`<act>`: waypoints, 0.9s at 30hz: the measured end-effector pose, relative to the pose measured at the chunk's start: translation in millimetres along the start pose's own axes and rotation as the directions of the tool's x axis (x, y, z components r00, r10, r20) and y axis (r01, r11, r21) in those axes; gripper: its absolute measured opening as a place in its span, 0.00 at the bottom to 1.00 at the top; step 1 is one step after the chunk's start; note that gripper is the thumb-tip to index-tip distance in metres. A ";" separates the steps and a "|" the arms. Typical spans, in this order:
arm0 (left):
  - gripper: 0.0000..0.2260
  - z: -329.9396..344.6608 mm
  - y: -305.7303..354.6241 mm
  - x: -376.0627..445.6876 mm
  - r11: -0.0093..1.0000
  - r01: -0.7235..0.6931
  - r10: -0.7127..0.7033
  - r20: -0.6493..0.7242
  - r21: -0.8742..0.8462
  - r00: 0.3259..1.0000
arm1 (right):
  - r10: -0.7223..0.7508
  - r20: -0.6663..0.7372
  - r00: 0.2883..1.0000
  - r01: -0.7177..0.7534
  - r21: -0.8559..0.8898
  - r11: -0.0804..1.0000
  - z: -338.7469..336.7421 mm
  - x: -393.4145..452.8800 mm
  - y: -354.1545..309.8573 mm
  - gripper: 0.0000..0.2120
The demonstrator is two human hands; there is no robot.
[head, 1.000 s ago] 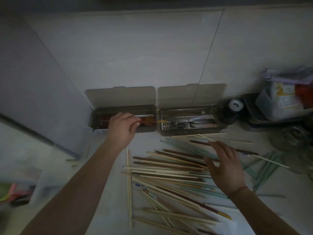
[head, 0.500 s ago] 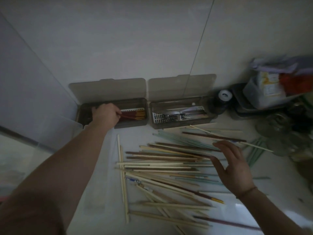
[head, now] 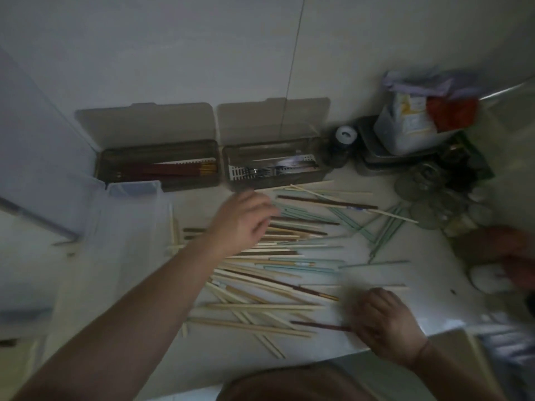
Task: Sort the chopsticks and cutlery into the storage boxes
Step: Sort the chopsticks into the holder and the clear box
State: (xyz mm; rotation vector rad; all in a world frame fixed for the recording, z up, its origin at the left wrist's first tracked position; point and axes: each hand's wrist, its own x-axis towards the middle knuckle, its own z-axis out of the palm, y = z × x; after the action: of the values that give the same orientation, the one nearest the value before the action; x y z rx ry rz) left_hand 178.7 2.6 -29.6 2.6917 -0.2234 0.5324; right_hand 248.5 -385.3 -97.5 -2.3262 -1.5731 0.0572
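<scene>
Two grey storage boxes stand open against the wall. The left box [head: 115,157] holds dark red chopsticks [head: 170,170]; the right box [head: 321,175] holds metal forks [head: 254,171]. A loose pile of chopsticks [head: 278,270], pale wood, brown and green, covers the counter in front. My left hand [head: 241,219] hovers blurred over the pile's upper part, fingers loosely curled, holding nothing I can see. My right hand [head: 382,322] is low at the pile's right end, fingers curled on a dark red chopstick [head: 318,325].
A clear plastic bin [head: 136,195] sits left of the pile. At the back right are a dark jar with white lid [head: 343,140], a metal tray [head: 373,157] with bags, and glass jars [head: 434,198]. The counter's front edge [head: 376,354] runs near my right wrist.
My left hand left the left box and swung right over the pile. My right hand dropped toward the front edge and took hold of a dark red chopstick.
</scene>
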 end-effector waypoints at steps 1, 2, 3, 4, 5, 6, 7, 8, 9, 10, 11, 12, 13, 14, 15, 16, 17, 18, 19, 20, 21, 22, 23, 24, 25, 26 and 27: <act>0.10 9.7 12.7 -3.4 0.998 -0.059 0.060 0.053 -0.024 0.997 | 0.025 0.018 1.000 -0.025 0.006 1.000 2.6 -12.0 1.9 0.07; 0.09 17.9 23.7 -6.6 0.994 -0.103 0.107 0.105 -0.039 0.989 | 0.051 0.018 0.999 -0.051 0.001 0.999 6.0 -21.4 3.5 0.09; 0.09 24.8 32.7 -8.8 0.990 -0.135 0.141 0.150 -0.052 0.978 | 0.073 0.004 0.997 -0.073 -0.014 0.997 9.1 -28.3 4.3 0.10; 0.08 30.0 39.8 -10.9 0.986 -0.156 0.165 0.189 -0.064 0.968 | 0.085 -0.022 0.996 -0.085 -0.032 0.996 11.9 -31.8 4.4 0.11; 0.08 33.7 45.9 -12.8 0.983 -0.171 0.183 0.224 -0.072 0.957 | 0.087 -0.054 0.995 -0.089 -0.049 0.995 14.1 -32.8 4.1 0.11; 0.08 36.1 51.5 -14.2 0.979 -0.187 0.201 0.258 -0.077 0.945 | 0.084 -0.085 0.993 -0.090 -0.066 0.994 15.2 -31.8 3.4 0.11; 0.09 37.7 56.8 -14.9 0.976 -0.197 0.215 0.291 -0.088 0.932 | 0.082 -0.109 0.991 -0.091 -0.083 0.992 15.3 -29.2 2.8 0.12; 0.10 38.4 62.4 -14.3 0.976 -0.191 0.216 0.324 -0.109 0.921 | 0.080 -0.129 0.988 -0.094 -0.101 0.990 14.2 -26.1 2.5 0.13; 0.11 38.8 68.4 -12.3 0.978 -0.160 0.200 0.360 -0.138 0.911 | 0.080 -0.150 0.985 -0.098 -0.122 0.988 12.0 -22.2 3.1 0.14; 0.13 39.5 74.8 -8.7 0.981 -0.110 0.167 0.401 -0.162 0.901 | 0.084 -0.173 0.981 -0.109 -0.144 0.984 8.9 -17.6 4.8 0.15; 0.15 40.7 81.4 -3.6 0.983 -0.059 0.131 0.440 -0.173 0.888 | 0.093 -0.197 0.976 -0.126 -0.161 0.979 4.2 -12.5 7.3 0.17; 0.18 42.6 87.9 3.0 0.986 -0.023 0.099 0.474 -0.165 0.875 | 0.106 -0.225 0.969 -0.146 -0.169 0.975 -1.7 -5.8 10.0 0.18; 0.20 45.0 94.1 10.6 0.991 -0.010 0.078 0.498 -0.137 0.863 | 0.122 -0.251 0.960 -0.167 -0.167 0.972 -8.3 2.6 12.0 0.17; 0.22 46.8 99.8 18.3 0.995 -0.018 0.065 0.513 -0.096 0.856 | 0.136 -0.271 0.953 -0.184 -0.159 0.970 -15.0 13.3 12.8 0.15; 0.22 47.8 105.3 25.5 0.998 -0.035 0.060 0.508 -0.058 0.860 | 0.146 -0.288 0.946 -0.195 -0.148 0.970 -21.0 25.4 12.1 0.13; 0.21 47.8 109.0 31.7 0.998 -0.048 0.057 0.484 -0.031 0.873 | 0.150 -0.306 0.940 -0.198 -0.133 0.971 -25.8 39.2 10.7 0.11; 0.19 46.4 110.2 36.4 0.999 -0.045 0.050 0.452 -0.021 0.890 | 0.148 -0.326 0.934 -0.194 -0.112 0.975 -29.8 53.7 8.7 0.10; 0.16 43.3 109.0 39.3 0.999 -0.026 0.034 0.422 -0.024 0.906 | 0.142 -0.347 0.927 -0.183 -0.087 0.979 -33.5 67.6 6.5 0.10; 0.15 38.3 105.2 39.9 0.999 -0.003 0.016 0.397 -0.032 0.918 | 0.132 -0.366 0.921 -0.166 -0.064 0.984 -36.7 80.5 4.9 0.09; 0.13 31.7 99.0 38.4 0.999 0.010 0.004 0.367 -0.036 0.930 | 0.118 -0.384 0.916 -0.149 -0.051 0.988 -38.6 91.1 4.0 0.09; 0.12 23.8 90.2 35.0 0.999 0.016 -0.004 0.335 -0.034 0.942 | 0.107 -0.397 0.912 -0.137 -0.048 0.989 -39.6 99.7 3.7 0.10; 0.12 14.7 80.3 30.6 0.999 0.025 -0.016 0.310 -0.025 0.951 | 0.098 -0.404 0.909 -0.130 -0.051 0.990 -40.1 106.7 3.3 0.11; 0.12 4.8 69.8 25.3 0.999 0.047 -0.042 0.298 -0.008 0.954 | 0.086 -0.403 0.911 -0.118 -0.054 0.992 -39.7 112.8 2.3 0.13; 0.11 -4.9 59.2 19.8 0.997 0.077 -0.078 0.290 0.015 0.954 | 0.067 -0.393 0.917 -0.097 -0.057 0.994 -38.8 119.2 0.3 0.14; 0.11 -14.2 48.8 14.0 0.993 0.106 -0.114 0.276 0.043 0.954 | 0.045 -0.374 0.926 -0.072 -0.059 0.996 -37.5 126.7 -2.9 0.15; 0.11 -23.0 38.9 7.5 0.988 0.133 -0.150 0.250 0.081 0.957 | 0.034 -0.354 0.934 -0.058 -0.058 0.997 -35.7 135.5 -7.2 0.15; 0.10 -31.6 29.5 0.5 0.977 0.171 -0.194 0.204 0.125 0.959 | 0.048 -0.340 0.939 -0.066 -0.042 0.997 -33.9 146.0 -11.7 0.15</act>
State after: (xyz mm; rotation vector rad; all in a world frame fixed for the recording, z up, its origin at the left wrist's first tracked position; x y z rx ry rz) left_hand 161.9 -11.7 7.6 2.8356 -0.0024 0.2016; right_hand 302.2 -257.1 -40.1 -2.2706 -1.3499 -0.3576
